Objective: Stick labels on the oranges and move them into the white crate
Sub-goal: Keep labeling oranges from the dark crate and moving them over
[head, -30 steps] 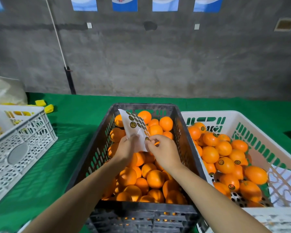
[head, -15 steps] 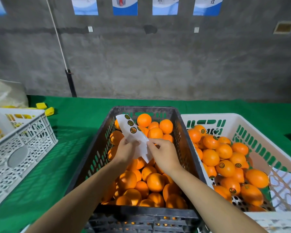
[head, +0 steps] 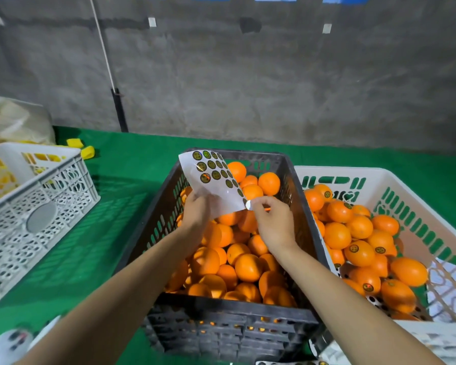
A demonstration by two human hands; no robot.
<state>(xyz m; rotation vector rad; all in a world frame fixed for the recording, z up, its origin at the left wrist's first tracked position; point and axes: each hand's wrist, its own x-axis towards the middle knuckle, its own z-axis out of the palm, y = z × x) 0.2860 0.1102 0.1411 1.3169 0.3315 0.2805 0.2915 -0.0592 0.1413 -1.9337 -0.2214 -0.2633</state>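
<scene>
Head camera looks down at your two hands over the black crate point(head: 153, 222). Your left hand point(head: 196, 212) grips the bottom edge of the label sheet point(head: 213, 180) and holds it up over the oranges point(head: 248, 267) that fill this crate. The sheet is white and curls a little. It has rows of dark round stickers on it.

Your right hand point(head: 271, 219) pinches one small round label point(head: 248, 204) between thumb and finger, right at the sheet's lower right corner (you see its white back, and I cannot tell if it is all the way off the sheet).

The white crate point(head: 379, 175) sits just beside the black crate, on your right. It holds a pile of labelled oranges point(head: 359, 252), and some show a dark round sticker on top.

Both crates stand on a green cloth point(head: 111, 233). A second white crate point(head: 37, 206) stands off to your left, well apart from the black one. A grey wall point(head: 248, 88) is behind it all.
</scene>
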